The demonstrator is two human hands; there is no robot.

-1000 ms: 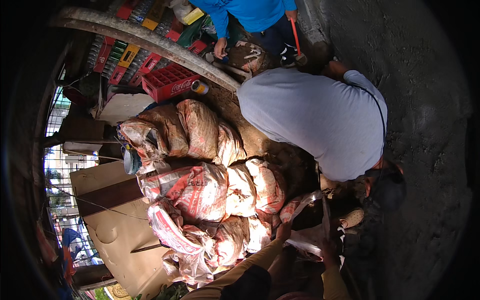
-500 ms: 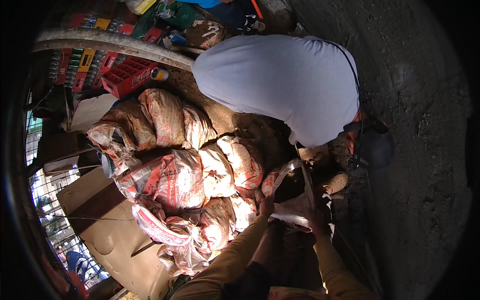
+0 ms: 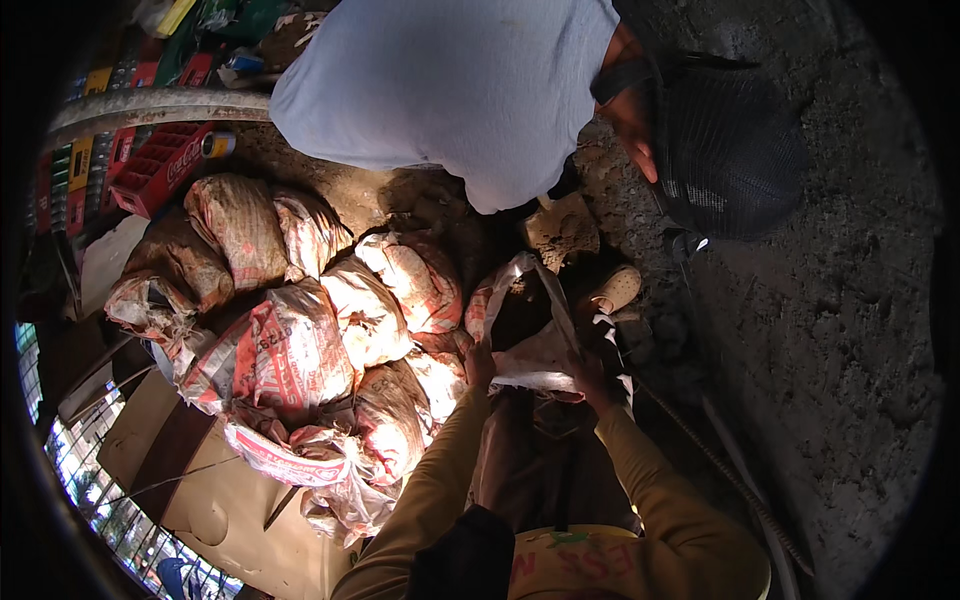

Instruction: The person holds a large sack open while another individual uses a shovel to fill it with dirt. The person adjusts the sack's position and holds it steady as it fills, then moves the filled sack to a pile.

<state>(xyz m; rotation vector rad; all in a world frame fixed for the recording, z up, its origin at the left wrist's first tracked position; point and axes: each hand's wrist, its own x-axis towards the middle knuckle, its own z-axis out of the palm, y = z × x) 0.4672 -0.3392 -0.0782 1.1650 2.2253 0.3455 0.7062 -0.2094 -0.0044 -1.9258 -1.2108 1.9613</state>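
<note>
My left hand [image 3: 479,366] grips the left rim of an open white and red woven sack [image 3: 527,330]. My right hand [image 3: 588,374] grips the sack's right rim, so the mouth is held open in front of me. A person in a pale blue shirt [image 3: 470,80] and dark cap [image 3: 725,150] bends over the sack from the far side. A clod-laden shovel blade [image 3: 560,228] hangs just above the sack's far edge. Both my sleeves are mustard yellow.
Several filled, dirt-stained sacks [image 3: 300,340] lie piled at my left. A red crate [image 3: 155,165] and stacked bottles stand at the upper left beside a concrete kerb [image 3: 150,105]. Flattened cardboard [image 3: 215,500] lies lower left. Bare earth [image 3: 830,330] and a thin rod [image 3: 730,475] are on the right.
The view has dropped closer to the sack. The bending person now fills the top of the picture, head and cap visible. My hands keep hold of the sack's rim.
</note>
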